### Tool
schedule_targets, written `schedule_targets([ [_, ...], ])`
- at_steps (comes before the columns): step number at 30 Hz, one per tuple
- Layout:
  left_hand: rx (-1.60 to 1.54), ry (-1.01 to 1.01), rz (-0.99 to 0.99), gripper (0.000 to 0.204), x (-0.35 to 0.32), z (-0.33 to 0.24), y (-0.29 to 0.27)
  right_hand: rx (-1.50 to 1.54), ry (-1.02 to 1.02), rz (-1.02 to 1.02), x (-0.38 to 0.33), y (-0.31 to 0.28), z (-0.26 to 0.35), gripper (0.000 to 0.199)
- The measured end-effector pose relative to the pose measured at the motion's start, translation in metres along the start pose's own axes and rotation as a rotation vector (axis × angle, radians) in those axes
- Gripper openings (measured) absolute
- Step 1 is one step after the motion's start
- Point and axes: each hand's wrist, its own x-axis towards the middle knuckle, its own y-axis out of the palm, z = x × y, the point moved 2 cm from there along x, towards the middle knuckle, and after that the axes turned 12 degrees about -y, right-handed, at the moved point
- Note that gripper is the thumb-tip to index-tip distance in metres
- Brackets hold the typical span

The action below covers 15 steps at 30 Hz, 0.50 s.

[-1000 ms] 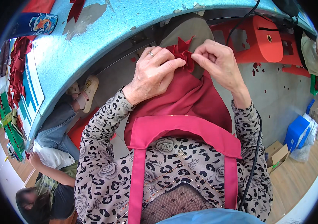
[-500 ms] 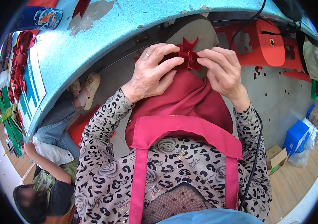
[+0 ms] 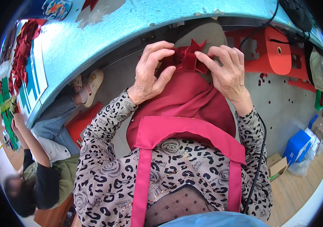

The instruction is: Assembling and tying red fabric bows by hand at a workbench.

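Observation:
A dark red velvet ribbon bow with a pointed tail sits over my lap, at the far end of my red apron. My right hand pinches the bow's right side between thumb and bent fingers. On the other side, my left hand has its thumb spread away from its fingers. Those fingertips are beside the bow's left part, and no firm grip shows there.
A curved blue table runs along the front and left, with a heap of red ribbon pieces. A red plastic stool stands at right. Another person works at left. Blue box and cardboard box lie right.
My left hand has loosened, its thumb and fingers parting from the bow. My right hand stays at the bow's right side. The person at left has moved their arms.

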Motion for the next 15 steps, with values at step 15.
schedule_targets([
  [15,-0.055,-0.029,0.06,0.044,-0.047,0.035,-0.085,0.088,-0.083,-0.146,0.04,0.018,0.075,0.038],
])
